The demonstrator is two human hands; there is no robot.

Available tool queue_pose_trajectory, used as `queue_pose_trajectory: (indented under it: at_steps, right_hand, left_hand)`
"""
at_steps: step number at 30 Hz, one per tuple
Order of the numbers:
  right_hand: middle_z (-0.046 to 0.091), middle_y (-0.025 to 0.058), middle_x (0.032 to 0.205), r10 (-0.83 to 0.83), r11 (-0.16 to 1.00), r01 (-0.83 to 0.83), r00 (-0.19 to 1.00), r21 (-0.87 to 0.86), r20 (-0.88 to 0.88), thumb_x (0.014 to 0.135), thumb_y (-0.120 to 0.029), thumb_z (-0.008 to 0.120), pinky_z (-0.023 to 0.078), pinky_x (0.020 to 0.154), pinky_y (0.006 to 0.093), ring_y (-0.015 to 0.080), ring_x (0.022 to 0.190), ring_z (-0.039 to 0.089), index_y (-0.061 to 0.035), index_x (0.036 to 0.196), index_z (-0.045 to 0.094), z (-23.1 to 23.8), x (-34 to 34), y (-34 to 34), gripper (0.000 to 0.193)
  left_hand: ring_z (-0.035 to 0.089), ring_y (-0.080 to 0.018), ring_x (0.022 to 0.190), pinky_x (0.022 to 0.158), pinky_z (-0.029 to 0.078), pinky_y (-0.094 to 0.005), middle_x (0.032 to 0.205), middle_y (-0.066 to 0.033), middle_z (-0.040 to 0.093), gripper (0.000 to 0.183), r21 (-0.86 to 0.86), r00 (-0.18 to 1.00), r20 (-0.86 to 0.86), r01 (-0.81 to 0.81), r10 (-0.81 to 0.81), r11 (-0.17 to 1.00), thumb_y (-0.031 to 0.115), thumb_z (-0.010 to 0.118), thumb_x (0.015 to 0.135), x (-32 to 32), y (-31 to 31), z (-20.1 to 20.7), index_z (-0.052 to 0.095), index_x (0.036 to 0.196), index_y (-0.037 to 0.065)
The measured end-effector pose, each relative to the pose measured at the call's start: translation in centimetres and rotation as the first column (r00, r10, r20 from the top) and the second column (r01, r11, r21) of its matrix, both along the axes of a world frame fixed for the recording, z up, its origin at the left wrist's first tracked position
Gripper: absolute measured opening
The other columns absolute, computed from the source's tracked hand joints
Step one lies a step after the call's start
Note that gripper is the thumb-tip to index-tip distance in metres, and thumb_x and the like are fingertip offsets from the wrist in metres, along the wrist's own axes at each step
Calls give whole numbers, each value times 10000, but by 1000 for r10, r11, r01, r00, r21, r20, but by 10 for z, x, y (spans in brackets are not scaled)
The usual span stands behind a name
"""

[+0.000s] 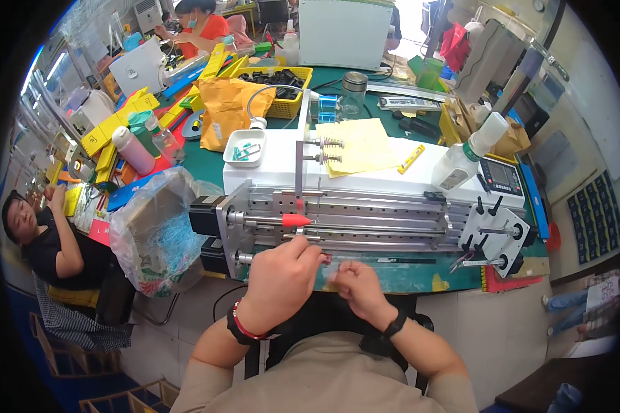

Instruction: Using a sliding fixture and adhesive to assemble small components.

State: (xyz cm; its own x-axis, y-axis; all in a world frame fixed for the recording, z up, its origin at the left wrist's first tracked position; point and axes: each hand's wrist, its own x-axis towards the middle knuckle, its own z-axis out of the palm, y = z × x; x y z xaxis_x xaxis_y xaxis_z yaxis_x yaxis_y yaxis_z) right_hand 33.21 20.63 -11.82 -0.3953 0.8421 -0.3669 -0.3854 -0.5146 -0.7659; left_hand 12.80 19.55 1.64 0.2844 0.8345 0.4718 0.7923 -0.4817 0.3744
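On the green tabletop [203, 160], a long silver metal machine [372, 219] lies crosswise mid-frame, probably for easy reach by left hand [280, 277] and right hand [363, 292], both curled, contents unclear.

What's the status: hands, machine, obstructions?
Left hand at machine's near side; right hand alongside, fingers curled; grips unclear. Red cone just beyond left hand. Plastic-lined box at left, apart from hands.
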Motion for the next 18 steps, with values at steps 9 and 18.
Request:
queue_pose_trajectory:
  at_steps: [9,18]
  right_hand:
    - [729,79,1087,-50,976,-134,626,-170,-778,1095,-39,661,410,577,219,47,654,510,-125,1109,641,15,-5,32,89]
    - [757,82,1164,89,995,-96,952,-7,-293,1096,-108,693,601,823,311,141,980,724,-91,1269,629,17,13,14,185]
  left_hand:
    - [688,-311,703,619,522,-431,822,-64,660,77,-70,994,-107,-26,18,997,150,821,918,16,-2,-10,763,913,99]
    - [647,-346,749,667,474,-450,871,-98,672,100,48,951,226,-228,212,972,28,805,894,-10,-61,-71,725,948,54]
